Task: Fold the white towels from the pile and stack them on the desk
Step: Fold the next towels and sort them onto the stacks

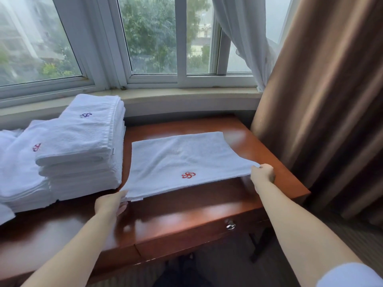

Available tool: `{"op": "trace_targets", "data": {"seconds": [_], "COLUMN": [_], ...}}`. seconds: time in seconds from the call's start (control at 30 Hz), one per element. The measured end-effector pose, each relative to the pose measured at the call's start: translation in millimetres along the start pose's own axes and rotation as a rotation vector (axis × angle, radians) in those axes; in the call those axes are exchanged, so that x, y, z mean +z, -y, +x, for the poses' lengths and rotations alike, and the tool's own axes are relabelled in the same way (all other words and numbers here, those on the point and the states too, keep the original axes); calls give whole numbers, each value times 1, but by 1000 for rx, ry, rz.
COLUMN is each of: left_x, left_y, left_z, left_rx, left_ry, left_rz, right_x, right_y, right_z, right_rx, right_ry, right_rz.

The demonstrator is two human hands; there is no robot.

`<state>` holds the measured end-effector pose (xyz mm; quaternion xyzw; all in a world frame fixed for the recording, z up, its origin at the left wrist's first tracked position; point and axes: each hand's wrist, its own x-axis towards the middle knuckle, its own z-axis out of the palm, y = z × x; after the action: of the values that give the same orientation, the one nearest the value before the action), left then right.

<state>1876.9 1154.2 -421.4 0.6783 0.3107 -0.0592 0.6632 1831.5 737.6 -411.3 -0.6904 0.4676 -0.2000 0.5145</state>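
On the desk (pixel 238 133), right of the stacked towels (pixel 83 146), we see a white towel (pixel 182 158) lying flat; our left hand (pixel 110 201) pinches its near-left corner, right hand (pixel 262 174) grips its near-right corner.

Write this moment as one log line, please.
left hand: grips towel near corner | right hand: grips other corner | towel: on desk

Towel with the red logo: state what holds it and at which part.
Both hands hold the towel by its near edge: the left hand at the near-left corner, the right hand at the near-right corner, fingers curled round the edge.
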Motion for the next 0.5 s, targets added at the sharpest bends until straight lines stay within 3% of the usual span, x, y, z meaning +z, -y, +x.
{"op": "trace_targets", "data": {"seconds": [0.1,0.3,0.37,0.5], "left_x": [-8,-12,-2,21], "left_y": [3,-10,-45,-136], "left_z": [-8,-32,-47,-89], "left_rx": [-55,-40,68,277], "left_ry": [3,90,156,270], "left_rz": [-146,-148,-218,-547], "right_x": [-5,-26,-27,-35], "right_y": [-2,-7,27,125], "right_z": [-7,-32,-39,-56], "right_rx": [107,462,352,18], "right_ry": [17,252,305,308], "right_rz": [86,188,231,592]}}
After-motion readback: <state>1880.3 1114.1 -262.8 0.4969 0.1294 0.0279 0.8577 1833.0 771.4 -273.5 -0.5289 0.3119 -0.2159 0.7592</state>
